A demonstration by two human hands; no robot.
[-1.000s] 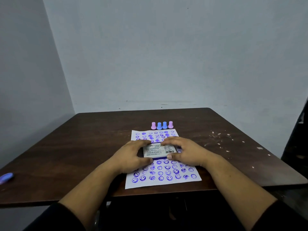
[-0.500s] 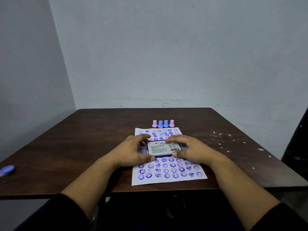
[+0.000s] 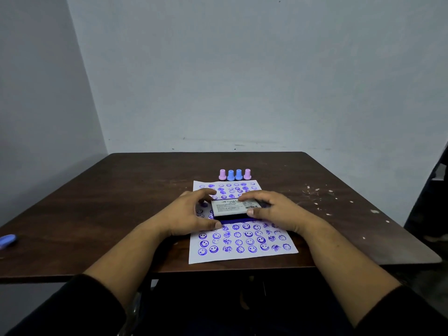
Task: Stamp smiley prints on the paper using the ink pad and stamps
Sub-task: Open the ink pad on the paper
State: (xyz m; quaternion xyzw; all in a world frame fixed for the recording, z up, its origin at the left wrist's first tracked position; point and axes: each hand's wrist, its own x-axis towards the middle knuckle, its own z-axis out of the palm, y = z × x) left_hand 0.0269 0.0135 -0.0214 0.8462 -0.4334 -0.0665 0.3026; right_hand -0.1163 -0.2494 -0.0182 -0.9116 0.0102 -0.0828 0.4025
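A white sheet of paper covered with several blue smiley prints lies on the dark wooden table. On its middle rests the ink pad, its white labelled lid slightly raised over a blue base. My left hand grips the pad's left side, thumb at the front edge. My right hand holds the right side, fingers over the far edge. Several small stamps, pink at the ends and blue between, stand in a row beyond the paper.
A blue object lies near the table's left edge. White specks dot the right part of the table. The table's front edge runs just below the paper. Walls close the space behind and to the left.
Both hands keep hold of the ink pad on the paper. The lid looks a little more lifted from the blue base. The view has shifted slightly.
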